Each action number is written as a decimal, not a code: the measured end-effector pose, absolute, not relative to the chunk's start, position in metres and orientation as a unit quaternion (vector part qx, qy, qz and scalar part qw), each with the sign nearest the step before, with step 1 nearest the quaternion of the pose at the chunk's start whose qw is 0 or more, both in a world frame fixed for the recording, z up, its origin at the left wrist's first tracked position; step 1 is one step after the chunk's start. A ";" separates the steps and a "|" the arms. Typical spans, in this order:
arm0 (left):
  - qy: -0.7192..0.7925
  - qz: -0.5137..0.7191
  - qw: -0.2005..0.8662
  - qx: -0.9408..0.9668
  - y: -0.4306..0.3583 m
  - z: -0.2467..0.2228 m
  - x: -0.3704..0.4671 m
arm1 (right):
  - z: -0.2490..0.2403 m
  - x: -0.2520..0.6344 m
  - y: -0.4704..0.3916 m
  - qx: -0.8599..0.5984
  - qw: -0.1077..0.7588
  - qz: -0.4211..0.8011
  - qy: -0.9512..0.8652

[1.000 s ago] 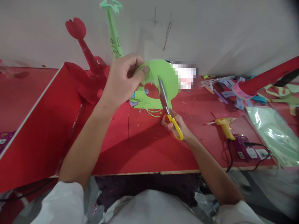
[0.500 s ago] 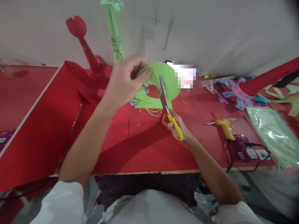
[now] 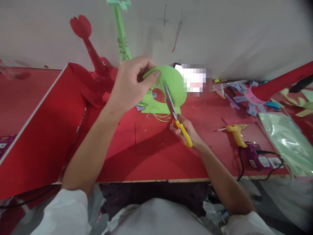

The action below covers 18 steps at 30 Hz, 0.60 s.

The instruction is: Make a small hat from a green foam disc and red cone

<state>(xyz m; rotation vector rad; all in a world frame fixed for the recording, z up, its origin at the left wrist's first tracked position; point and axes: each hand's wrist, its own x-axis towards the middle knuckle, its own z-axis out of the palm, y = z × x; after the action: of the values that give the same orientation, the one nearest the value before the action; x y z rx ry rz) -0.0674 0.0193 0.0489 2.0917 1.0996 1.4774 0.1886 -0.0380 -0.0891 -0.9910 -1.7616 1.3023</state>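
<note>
Between its thumb and fingers, my left hand (image 3: 135,81) pinches the upper left edge of a round green sheet (image 3: 177,80), held up above the table. My right hand (image 3: 184,129) is closed around the yellow and red handles of a pair of scissors (image 3: 172,106). The blades point up and to the left and lie across the green sheet, close to my left thumb. Whether they bite into the sheet I cannot tell. Below it, another green piece (image 3: 161,107) with a curved cut-out lies on the red table, with thin green strips (image 3: 162,118) beside it.
At left stands a red panel (image 3: 49,130) with a white edge. Red (image 3: 91,54) and green (image 3: 120,36) paper shapes rise by the wall. At right lie a yellow glue gun (image 3: 236,132), a purple box (image 3: 255,155) with a cord, a clear plastic packet (image 3: 286,140) and paper scraps.
The scissor tips have shifted slightly left across the green sheet. The sheet's right edge has moved a little left. Both hands keep their hold.
</note>
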 end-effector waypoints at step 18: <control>0.379 0.516 0.172 0.749 0.027 0.043 -0.067 | -0.088 0.183 -0.041 -0.380 0.362 0.497 -0.691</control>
<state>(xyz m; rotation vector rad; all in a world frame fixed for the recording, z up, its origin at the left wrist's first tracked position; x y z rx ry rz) -0.0667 0.0269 0.0426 2.1251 1.0770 1.4641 0.1827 -0.0405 -0.0881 -0.9792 -1.7792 1.2785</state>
